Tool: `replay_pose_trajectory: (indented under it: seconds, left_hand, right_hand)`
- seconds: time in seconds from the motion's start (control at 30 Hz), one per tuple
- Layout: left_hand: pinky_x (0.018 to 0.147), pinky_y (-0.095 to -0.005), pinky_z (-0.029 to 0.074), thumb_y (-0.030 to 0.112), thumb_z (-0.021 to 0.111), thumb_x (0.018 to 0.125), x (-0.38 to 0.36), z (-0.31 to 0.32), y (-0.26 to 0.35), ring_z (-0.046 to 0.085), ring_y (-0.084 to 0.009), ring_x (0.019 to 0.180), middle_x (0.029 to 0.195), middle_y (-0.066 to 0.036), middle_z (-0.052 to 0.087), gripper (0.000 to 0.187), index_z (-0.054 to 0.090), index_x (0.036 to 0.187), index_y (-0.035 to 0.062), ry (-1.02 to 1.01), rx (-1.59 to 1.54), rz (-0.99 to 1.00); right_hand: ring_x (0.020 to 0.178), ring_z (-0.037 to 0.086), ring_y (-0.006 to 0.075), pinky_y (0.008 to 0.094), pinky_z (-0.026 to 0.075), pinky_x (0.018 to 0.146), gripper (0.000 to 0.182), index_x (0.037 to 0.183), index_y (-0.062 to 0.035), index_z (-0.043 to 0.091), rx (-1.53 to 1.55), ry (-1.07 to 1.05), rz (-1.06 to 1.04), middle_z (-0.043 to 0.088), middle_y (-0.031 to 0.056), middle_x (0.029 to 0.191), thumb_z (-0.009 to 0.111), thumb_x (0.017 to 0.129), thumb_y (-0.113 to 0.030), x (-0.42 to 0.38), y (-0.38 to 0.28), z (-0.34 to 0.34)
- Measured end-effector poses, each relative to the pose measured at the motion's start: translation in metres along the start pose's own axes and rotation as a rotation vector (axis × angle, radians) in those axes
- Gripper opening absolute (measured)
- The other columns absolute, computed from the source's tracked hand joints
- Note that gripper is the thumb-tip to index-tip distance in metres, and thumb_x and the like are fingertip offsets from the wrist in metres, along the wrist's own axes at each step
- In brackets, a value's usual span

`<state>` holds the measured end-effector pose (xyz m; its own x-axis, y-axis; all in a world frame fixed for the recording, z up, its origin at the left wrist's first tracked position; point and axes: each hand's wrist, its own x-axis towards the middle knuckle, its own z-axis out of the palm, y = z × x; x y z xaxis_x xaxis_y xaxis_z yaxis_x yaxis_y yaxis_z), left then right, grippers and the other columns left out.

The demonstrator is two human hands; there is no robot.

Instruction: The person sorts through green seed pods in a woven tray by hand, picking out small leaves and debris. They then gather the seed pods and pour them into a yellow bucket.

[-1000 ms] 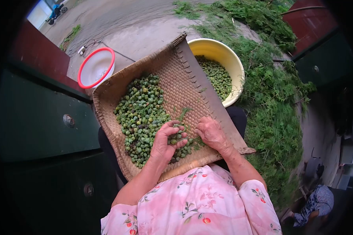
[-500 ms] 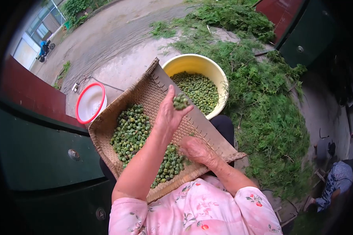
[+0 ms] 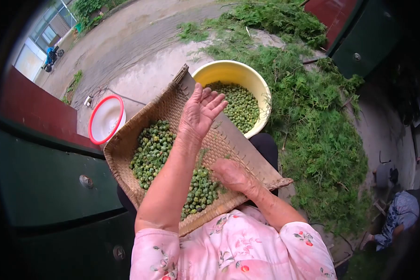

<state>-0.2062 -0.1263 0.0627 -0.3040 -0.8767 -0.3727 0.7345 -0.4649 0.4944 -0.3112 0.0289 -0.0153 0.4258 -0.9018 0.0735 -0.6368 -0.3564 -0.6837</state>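
Note:
A woven wicker winnowing tray (image 3: pixel 121 140) lies tilted across my lap, with a heap of small green seed cones (image 3: pixel 154 144) along its left and near side. My left hand (image 3: pixel 203 109) is raised over the tray's far side, near the yellow tub. Its palm is turned up, the fingers are stretched out, and no cones show on it. Low in the tray, at the right edge of the heap, my right hand (image 3: pixel 231 175) is curled closed; its fingertips are hidden. Bits of green leaf sprig (image 3: pixel 201 156) lie between the hands.
The yellow tub (image 3: pixel 264 93), partly filled with cones, stands beyond the tray. A red-rimmed white basin (image 3: pixel 92 122) is at left. Cut evergreen branches (image 3: pixel 317 149) cover the ground at right. Another person (image 3: pixel 399 217) sits at far right. Dark green door panels (image 3: pixel 46 172) stand at left.
The cones that were in my left hand are gone from it, and its fingers have opened out. My right hand has shifted only slightly in the tray.

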Motion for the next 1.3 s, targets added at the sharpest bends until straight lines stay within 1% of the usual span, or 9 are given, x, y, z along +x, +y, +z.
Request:
replay_pose_trajectory:
  seconds: [0.13, 0.23, 0.3, 0.37, 0.47, 0.67, 0.73, 0.93, 1.3]
  left_hand:
    - [0.086, -0.0425, 0.053, 0.027, 0.056, 0.093, -0.034, -0.042, 0.032, 0.061, -0.0320, 0.098, 0.107, -0.021, 0.058, 0.039, 0.050, 0.110, -0.0076, 0.052, 0.249, 0.134]
    - [0.081, -0.0358, 0.053, 0.021, 0.059, 0.091, -0.073, -0.079, 0.060, 0.063, -0.0272, 0.090, 0.109, -0.014, 0.061, 0.032, 0.056, 0.114, -0.0011, 0.185, 0.805, 0.392]
    - [0.079, -0.0382, 0.052, 0.017, 0.064, 0.085, -0.086, -0.120, 0.084, 0.063, -0.0271, 0.092, 0.106, -0.014, 0.062, 0.031, 0.060, 0.112, 0.0011, 0.345, 1.448, 0.755]
    - [0.092, -0.0440, 0.044, 0.015, 0.066, 0.080, -0.104, -0.156, 0.109, 0.055, -0.0329, 0.106, 0.116, -0.016, 0.058, 0.038, 0.059, 0.116, 0.0044, 0.525, 1.951, 1.098]
    - [0.101, -0.0472, 0.035, 0.014, 0.066, 0.078, -0.119, -0.205, 0.131, 0.044, -0.0366, 0.120, 0.130, -0.019, 0.046, 0.050, 0.051, 0.125, 0.0066, 0.931, 2.176, 1.000]
    - [0.101, -0.0451, 0.036, 0.008, 0.067, 0.076, -0.128, -0.226, 0.140, 0.042, -0.0376, 0.123, 0.141, -0.018, 0.034, 0.068, 0.036, 0.137, 0.0121, 0.870, 2.171, 0.806]
    - [0.099, -0.0420, 0.040, 0.002, 0.066, 0.076, -0.138, -0.218, 0.147, 0.043, -0.0363, 0.123, 0.142, -0.015, 0.033, 0.071, 0.035, 0.138, 0.0140, 0.820, 2.169, 0.655]
    - [0.094, -0.0408, 0.045, 0.000, 0.064, 0.076, -0.146, -0.220, 0.146, 0.047, -0.0342, 0.121, 0.140, -0.012, 0.036, 0.075, 0.030, 0.141, 0.0150, 0.730, 2.127, 0.730]
    - [0.088, -0.0403, 0.049, 0.001, 0.067, 0.073, -0.135, -0.221, 0.147, 0.053, -0.0334, 0.112, 0.134, -0.012, 0.039, 0.080, 0.028, 0.141, 0.0129, 0.861, 2.136, 0.732]
  right_hand:
    - [0.082, 0.062, 0.0348, 0.0404, 0.050, 0.073, 0.014, 0.090, -0.0023, 0.065, 0.079, 0.117, 0.036, 0.063, 0.0170, 0.085, 0.056, 0.079, -0.004, 0.002, 0.006, -0.005]
    - [0.082, 0.062, 0.0340, 0.0405, 0.049, 0.073, 0.011, 0.088, -0.0028, 0.065, 0.142, 0.078, 0.177, 0.063, 0.0166, 0.084, 0.058, 0.080, -0.005, 0.006, -0.004, -0.028]
    - [0.083, 0.061, 0.0351, 0.0427, 0.048, 0.073, 0.011, 0.090, -0.0049, 0.065, 0.089, 0.062, 0.106, 0.062, 0.0170, 0.085, 0.058, 0.082, -0.009, 0.007, 0.006, -0.032]
    - [0.083, 0.060, 0.0357, 0.0437, 0.048, 0.074, 0.011, 0.089, -0.0045, 0.064, 0.038, 0.007, 0.054, 0.061, 0.0162, 0.084, 0.058, 0.081, -0.008, 0.013, 0.005, -0.030]
    - [0.083, 0.060, 0.0361, 0.0444, 0.047, 0.075, 0.013, 0.090, -0.0041, 0.064, -0.012, -0.090, -0.030, 0.061, 0.0155, 0.084, 0.058, 0.079, -0.007, 0.027, -0.001, -0.022]
    - [0.092, 0.062, 0.0330, 0.0394, 0.049, 0.081, 0.020, 0.093, -0.0048, 0.069, 0.078, -0.429, -0.016, 0.066, 0.0162, 0.091, 0.057, 0.077, -0.004, 0.065, 0.013, 0.020]
    - [0.091, 0.062, 0.0325, 0.0389, 0.048, 0.081, 0.021, 0.095, -0.0046, 0.068, 0.108, -0.297, 0.024, 0.066, 0.0160, 0.091, 0.058, 0.077, -0.003, 0.077, 0.019, 0.023]
    - [0.087, 0.062, 0.0323, 0.0384, 0.048, 0.078, 0.017, 0.093, -0.0011, 0.065, 0.161, 0.007, 0.077, 0.064, 0.0164, 0.089, 0.059, 0.077, -0.003, 0.085, 0.021, 0.011]
    - [0.087, 0.060, 0.0347, 0.0426, 0.048, 0.077, 0.019, 0.089, -0.0024, 0.062, -0.145, -0.266, 0.001, 0.060, 0.0161, 0.090, 0.067, 0.077, -0.015, 0.081, 0.008, 0.021]
